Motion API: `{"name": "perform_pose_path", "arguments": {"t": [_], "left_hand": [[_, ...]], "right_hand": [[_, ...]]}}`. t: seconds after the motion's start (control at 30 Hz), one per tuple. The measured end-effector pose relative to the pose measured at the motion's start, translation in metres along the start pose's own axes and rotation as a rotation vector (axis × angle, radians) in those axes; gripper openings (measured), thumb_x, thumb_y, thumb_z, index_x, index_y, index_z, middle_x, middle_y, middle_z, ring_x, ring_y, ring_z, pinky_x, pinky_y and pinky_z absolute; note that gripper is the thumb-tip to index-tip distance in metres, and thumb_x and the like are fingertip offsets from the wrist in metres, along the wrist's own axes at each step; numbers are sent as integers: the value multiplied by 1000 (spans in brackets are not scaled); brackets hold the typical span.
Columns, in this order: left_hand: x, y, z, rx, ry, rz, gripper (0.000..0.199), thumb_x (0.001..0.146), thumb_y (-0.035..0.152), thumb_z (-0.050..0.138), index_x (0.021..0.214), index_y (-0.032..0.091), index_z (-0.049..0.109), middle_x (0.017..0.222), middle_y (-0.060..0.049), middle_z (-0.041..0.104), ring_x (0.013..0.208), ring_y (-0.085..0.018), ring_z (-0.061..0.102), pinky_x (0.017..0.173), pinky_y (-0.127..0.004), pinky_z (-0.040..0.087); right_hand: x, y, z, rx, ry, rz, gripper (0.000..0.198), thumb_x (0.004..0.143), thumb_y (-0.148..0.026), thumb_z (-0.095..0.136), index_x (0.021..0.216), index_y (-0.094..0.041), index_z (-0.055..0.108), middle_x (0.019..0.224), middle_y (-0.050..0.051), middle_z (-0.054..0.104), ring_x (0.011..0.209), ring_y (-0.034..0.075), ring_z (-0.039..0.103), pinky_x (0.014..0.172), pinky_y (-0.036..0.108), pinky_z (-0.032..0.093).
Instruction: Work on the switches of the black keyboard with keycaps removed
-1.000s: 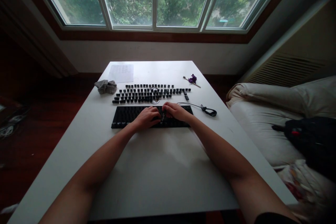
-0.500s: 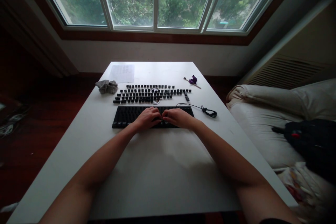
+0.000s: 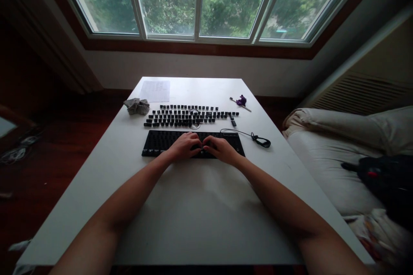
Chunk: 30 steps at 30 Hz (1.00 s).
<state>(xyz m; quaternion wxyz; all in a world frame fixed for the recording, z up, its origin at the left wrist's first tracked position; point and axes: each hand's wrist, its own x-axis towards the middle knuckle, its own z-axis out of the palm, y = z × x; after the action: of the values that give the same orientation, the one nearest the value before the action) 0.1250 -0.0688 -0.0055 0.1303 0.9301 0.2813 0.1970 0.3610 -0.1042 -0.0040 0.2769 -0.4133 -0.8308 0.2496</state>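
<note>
A black keyboard (image 3: 161, 142) lies across the white table in front of me, a few caps with pale front edges along its near row. My left hand (image 3: 186, 146) rests over its middle, fingers bent and closed together, tips down at the near rows. Close beside it, almost touching, my right hand (image 3: 219, 148) is curled with thumb and fingers drawn together at the same spot. Whatever sits between the fingertips is too small and dark to make out. Behind the keyboard, loose black keycaps (image 3: 180, 117) stand in several rows.
A grey cloth (image 3: 137, 106) and a paper sheet (image 3: 155, 91) lie at the table's back left. At the back right are a brush (image 3: 247, 108) and a purple crumpled item (image 3: 241, 100). A coiled cable (image 3: 261, 141) sits right of the keyboard. A couch (image 3: 319, 150) flanks the table.
The whole view has shifted slightly, so things appear farther right. My right hand's fingers are more bent and upright over the keyboard; my left hand stays at about the same place.
</note>
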Motion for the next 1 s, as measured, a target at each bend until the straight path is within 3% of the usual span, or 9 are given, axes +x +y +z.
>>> {"name": "perform_pose_path", "arguments": {"t": [0.27, 0.6, 0.77, 1.0], "left_hand": [[2, 2, 1, 42, -26, 0, 16, 90, 33, 64, 101, 22, 69, 104, -7, 62, 99, -22, 56, 92, -37, 44], [3, 4, 4, 188, -120, 20, 20, 100, 35, 49, 108, 21, 61, 113, -8, 58, 103, -23, 52, 93, -37, 40], [4, 3, 5, 174, -112, -9, 18, 102, 34, 46, 108, 21, 57, 110, -7, 58, 100, -22, 54, 89, -36, 40], [5, 2, 6, 164, -80, -55, 16, 102, 31, 46, 108, 21, 56, 110, -7, 60, 100, -22, 56, 88, -35, 42]], "right_hand": [[-8, 7, 10, 106, 129, 75, 30, 96, -46, 56, 105, -19, 65, 63, -3, 60, 53, 12, 49, 55, 23, 37], [-11, 8, 12, 117, 170, 77, 28, 98, -45, 53, 107, -20, 63, 70, 0, 69, 56, 14, 59, 58, 24, 43], [-11, 3, 13, 237, 266, 104, 29, 100, -46, 49, 107, -21, 60, 71, 1, 69, 62, 15, 64, 64, 25, 48], [-5, 0, 12, 242, 319, 148, 25, 97, -43, 51, 102, -20, 60, 72, 1, 69, 61, 15, 62, 60, 25, 45]]}}
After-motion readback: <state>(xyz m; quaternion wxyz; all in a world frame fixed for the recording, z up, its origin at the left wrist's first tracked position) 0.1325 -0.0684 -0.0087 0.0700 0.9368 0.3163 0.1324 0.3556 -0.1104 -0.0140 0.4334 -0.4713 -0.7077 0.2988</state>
